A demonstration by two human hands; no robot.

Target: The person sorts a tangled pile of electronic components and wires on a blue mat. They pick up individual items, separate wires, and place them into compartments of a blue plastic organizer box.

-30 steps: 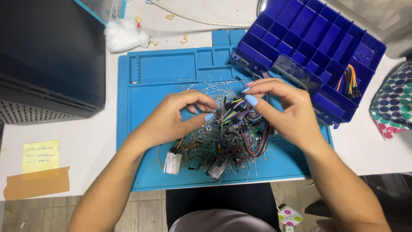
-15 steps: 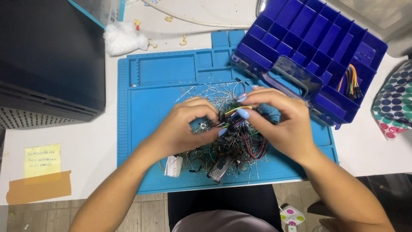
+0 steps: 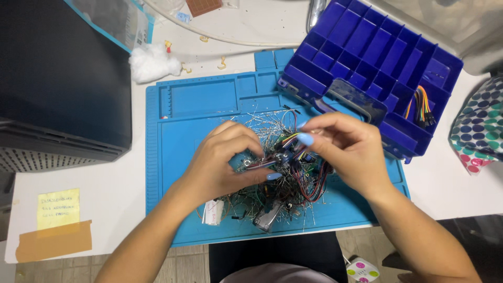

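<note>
A tangled heap of thin metal leads, coloured jumper wires and small electronic parts (image 3: pixel 285 181) lies in the middle of a blue work mat (image 3: pixel 181 136). My left hand (image 3: pixel 222 160) rests on the heap's left side, thumb and fingers pinched on a bundle of coloured jumper wires (image 3: pixel 288 147). My right hand (image 3: pixel 348 149) pinches the same bundle from the right, just above the heap. Both hands hide part of the pile.
A dark blue compartment box (image 3: pixel 377 57) stands open at the back right, with a bunch of jumper wires (image 3: pixel 419 110) in one cell. A black case (image 3: pixel 57 78) fills the left. A cotton wad (image 3: pixel 149 62), a yellow note (image 3: pixel 58 208) and a dotted pouch (image 3: pixel 479 133) lie around.
Both hands have dropped lower onto the heap and drawn closer, still pinching the coloured wires. The view has shifted slightly.
</note>
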